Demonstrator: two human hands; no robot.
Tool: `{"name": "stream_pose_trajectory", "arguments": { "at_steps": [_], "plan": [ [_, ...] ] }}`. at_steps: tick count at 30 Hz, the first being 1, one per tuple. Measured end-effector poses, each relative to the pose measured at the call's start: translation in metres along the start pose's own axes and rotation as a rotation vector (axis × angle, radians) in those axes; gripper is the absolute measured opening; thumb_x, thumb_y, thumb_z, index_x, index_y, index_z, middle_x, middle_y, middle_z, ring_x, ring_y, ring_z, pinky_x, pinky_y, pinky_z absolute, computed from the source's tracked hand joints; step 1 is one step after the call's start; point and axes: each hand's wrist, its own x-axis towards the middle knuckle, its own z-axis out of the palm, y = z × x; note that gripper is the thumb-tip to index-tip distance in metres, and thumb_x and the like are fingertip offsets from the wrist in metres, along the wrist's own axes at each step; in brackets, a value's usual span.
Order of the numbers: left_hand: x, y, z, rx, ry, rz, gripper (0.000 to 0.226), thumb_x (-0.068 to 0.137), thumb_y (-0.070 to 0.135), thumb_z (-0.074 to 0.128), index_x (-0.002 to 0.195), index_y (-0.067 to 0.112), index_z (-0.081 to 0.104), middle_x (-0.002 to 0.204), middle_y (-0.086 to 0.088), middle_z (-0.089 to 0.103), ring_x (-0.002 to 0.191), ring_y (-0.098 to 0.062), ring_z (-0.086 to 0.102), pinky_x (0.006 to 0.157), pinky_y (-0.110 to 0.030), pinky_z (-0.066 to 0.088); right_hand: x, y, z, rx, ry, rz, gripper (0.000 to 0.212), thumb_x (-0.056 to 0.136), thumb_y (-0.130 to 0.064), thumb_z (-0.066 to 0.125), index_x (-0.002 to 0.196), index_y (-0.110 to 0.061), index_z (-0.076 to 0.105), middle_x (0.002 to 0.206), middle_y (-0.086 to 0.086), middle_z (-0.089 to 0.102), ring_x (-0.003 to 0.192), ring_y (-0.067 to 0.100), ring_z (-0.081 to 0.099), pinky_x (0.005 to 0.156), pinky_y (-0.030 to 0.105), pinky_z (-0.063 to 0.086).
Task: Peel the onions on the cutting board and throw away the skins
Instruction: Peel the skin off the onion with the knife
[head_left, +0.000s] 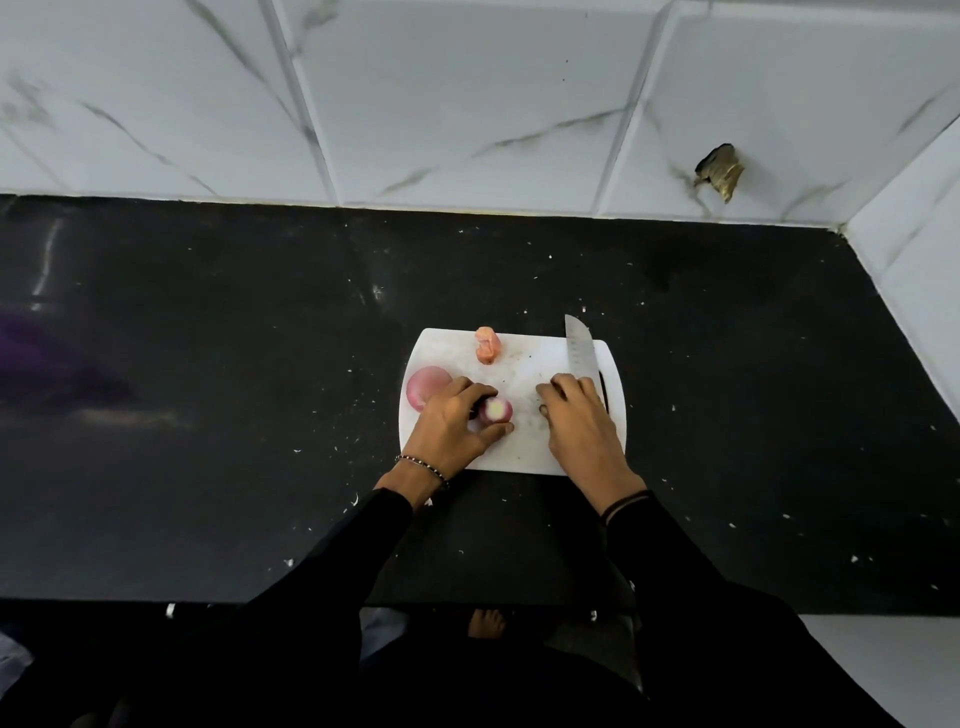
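**Onion Gripped on the Board, Knife Under the Other Hand**

Black sleeves (322, 587) are seen nearest the camera, reaching over a dark speckled counter (208, 364). A white cutting board (519, 452) is set on it. The left hand (449, 423) is closed around a small onion (496, 410), its cut end showing pale (thumb below, fingers above). The right hand (579, 421) is laid on the handle of a knife (579, 345), fingers curled; whether the handle is truly gripped cannot be told. A second, unpeeled onion (427, 384) is placed at the board's left edge, just beside the left hand. A pinkish curled skin (487, 345) is seen at the far edge. White marbled tiles (467, 104) are seen behind.
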Motion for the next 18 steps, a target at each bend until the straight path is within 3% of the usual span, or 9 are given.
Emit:
{"name": "stream_pose_trajectory", "arguments": {
  "at_steps": [6, 11, 14, 18],
  "plan": [
    [0.003, 0.001, 0.003, -0.011, 0.008, 0.032, 0.048, 0.074, 0.032, 0.082, 0.113, 0.010, 0.066, 0.098, -0.003, 0.060, 0.084, -0.017, 0.060, 0.076, -0.038, 0.056, 0.017, -0.006, -0.001, 0.046, 0.012, -0.008, 0.026, 0.100, -0.010, 0.053, 0.124, -0.009, 0.061, 0.127, 0.006, 0.056, 0.118, 0.019, 0.049, 0.099, 0.028, 0.045],
    [0.006, 0.000, 0.003, -0.014, -0.005, 0.029, 0.047, 0.075, 0.033, 0.080, 0.113, 0.010, 0.066, 0.099, -0.004, 0.061, 0.083, -0.018, 0.061, 0.076, -0.038, 0.055, 0.048, -0.013, -0.014, 0.397, 0.024, 0.093, 0.017, 0.095, -0.012, 0.063, 0.110, -0.009, 0.072, 0.109, 0.005, 0.066, 0.099, 0.015, 0.064, 0.090, 0.022, 0.051],
    [0.007, -0.001, 0.003, -0.022, -0.003, 0.017, 0.047, 0.075, 0.034, 0.080, 0.113, 0.009, 0.066, 0.098, -0.004, 0.061, 0.082, -0.019, 0.062, 0.076, -0.038, 0.055, 0.071, -0.020, -0.018, 0.518, 0.112, 0.139, 0.017, 0.094, -0.012, 0.066, 0.109, -0.010, 0.071, 0.110, 0.003, 0.064, 0.092, 0.007, 0.059, 0.079, 0.012, 0.044],
    [0.009, -0.001, 0.004, 0.002, -0.009, 0.025, 0.046, 0.077, 0.036, 0.078, 0.113, 0.011, 0.065, 0.098, -0.003, 0.061, 0.082, -0.019, 0.061, 0.075, -0.039, 0.055, 0.094, -0.031, -0.013, 0.499, 0.074, 0.080, 0.027, 0.095, -0.012, 0.064, 0.122, -0.012, 0.064, 0.120, 0.006, 0.060, 0.106, 0.013, 0.058, 0.083, 0.010, 0.040]
  ]
}}
